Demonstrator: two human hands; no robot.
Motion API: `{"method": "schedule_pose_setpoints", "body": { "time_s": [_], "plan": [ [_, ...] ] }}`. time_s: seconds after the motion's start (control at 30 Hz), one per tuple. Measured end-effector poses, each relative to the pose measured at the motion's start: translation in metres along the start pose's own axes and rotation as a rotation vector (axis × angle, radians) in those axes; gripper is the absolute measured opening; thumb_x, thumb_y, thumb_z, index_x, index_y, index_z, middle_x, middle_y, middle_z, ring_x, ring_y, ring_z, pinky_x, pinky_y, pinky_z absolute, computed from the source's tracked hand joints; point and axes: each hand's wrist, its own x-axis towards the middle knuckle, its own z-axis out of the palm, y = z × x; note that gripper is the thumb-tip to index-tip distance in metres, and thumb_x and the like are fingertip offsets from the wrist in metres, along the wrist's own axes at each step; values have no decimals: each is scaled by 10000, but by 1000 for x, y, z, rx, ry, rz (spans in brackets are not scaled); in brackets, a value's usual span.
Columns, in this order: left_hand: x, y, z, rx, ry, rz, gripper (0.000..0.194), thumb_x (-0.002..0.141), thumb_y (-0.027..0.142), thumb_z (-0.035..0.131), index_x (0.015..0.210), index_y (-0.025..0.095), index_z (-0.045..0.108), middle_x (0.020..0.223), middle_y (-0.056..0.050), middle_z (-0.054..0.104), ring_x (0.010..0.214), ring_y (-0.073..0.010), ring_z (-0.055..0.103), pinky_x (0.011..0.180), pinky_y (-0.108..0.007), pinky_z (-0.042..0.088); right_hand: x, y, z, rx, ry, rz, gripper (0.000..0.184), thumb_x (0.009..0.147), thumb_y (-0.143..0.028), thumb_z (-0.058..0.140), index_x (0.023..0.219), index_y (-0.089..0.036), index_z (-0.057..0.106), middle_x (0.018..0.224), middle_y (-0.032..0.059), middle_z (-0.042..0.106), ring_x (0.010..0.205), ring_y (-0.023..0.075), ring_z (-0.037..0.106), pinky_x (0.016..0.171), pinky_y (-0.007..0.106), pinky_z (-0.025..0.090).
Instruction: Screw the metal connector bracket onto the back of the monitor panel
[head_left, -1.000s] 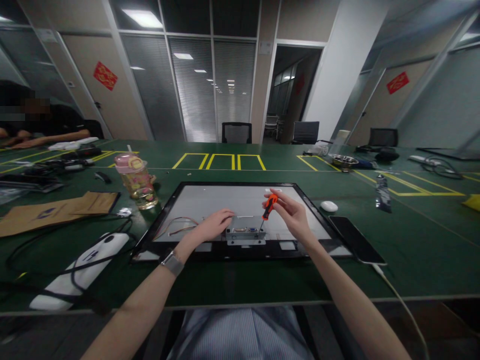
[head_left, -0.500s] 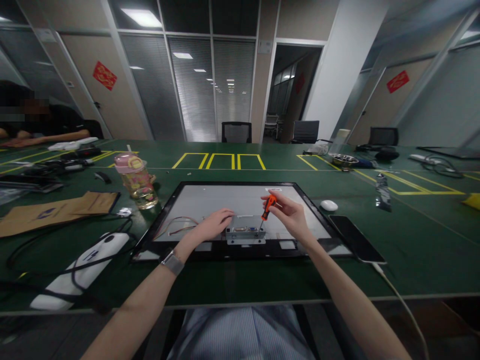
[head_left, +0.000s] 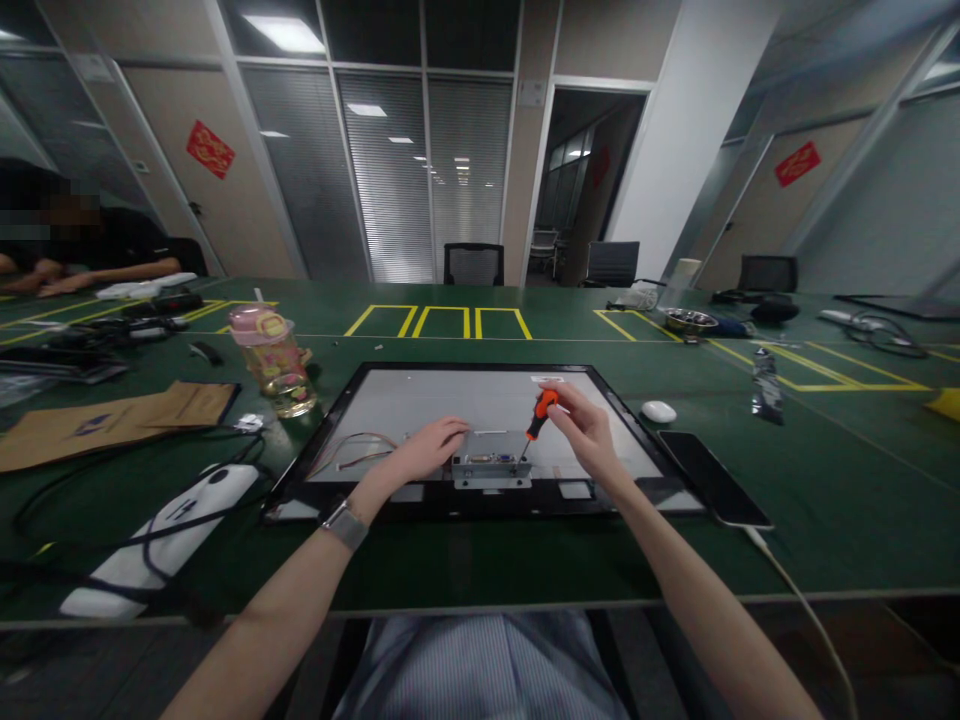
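On the black-framed flat display panel with a pale grey back (head_left: 442, 395), the slim silver metal box with a row of ports (head_left: 491, 482) is sitting near the middle of the panel's near edge. The right hand (head_left: 589, 430) is holding the orange-and-black-handled screwdriver (head_left: 543, 412) over the panel, thumb and fingers clamped on the handle, while the shaft is slanting down to the box's right end; whether the tip is sitting in a screw is too small to tell. The left hand (head_left: 427, 448) is resting at the box's left end, fingers lying close together; I cannot tell whether they are gripping it. For good work here, the driver should probably be standing in line with the screw rather than leaning, with light, steady pressure going straight down the shaft and the left hand bracing the box against the panel. Beyond the panel's left side, the clear bottle with a pink lid (head_left: 264, 350) is holding a little pale yellow liquid (head_left: 294, 403) at its bottom. Beyond the panel's far right corner, the round shiny metal bowl (head_left: 688, 331) is holding small pieces, too tiny to identify.
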Motion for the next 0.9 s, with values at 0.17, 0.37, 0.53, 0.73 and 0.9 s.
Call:
{"method": "schedule_pose_setpoints", "body": {
  "time_s": [0.17,0.37,0.53,0.73,0.9],
  "plan": [
    [1,-2,1,-3,0,2,359,961,311,344,1201,178,574,1269,-79,566,1168,-189,522,1057,-329,368,-2,-3,4,85,-56,31,327,887,-324,563,1209,-273,581,1155,76,635,947,223,667,870,461,556],
    [1,-2,2,-18,5,-6,354,964,331,346,1197,193,574,1272,-64,562,1160,-183,524,1054,-329,368,-2,6,7,-40,84,-34,267,762,-298,715,1022,-280,660,970,25,577,822,160,601,757,319,558],
    [0,-1,1,-26,3,5,359,963,327,343,1189,182,581,1266,-73,565,1157,-186,525,1047,-328,376,-1,6,4,0,117,-24,133,788,-327,685,907,-267,677,890,23,582,833,170,585,735,299,533],
    [2,-4,2,-15,2,0,352,955,326,361,1191,188,584,1279,-72,565,1162,-185,528,1059,-332,366,1,7,3,195,-13,98,292,869,-397,579,1132,-275,617,939,39,668,900,198,642,887,425,511],
    [1,-1,2,-13,10,4,351,958,311,350,1183,187,588,1266,-71,574,1153,-186,536,1051,-328,379,2,1,7,286,-52,116,225,830,-436,623,985,-275,648,970,45,650,929,216,633,916,453,495]
  ]
}}
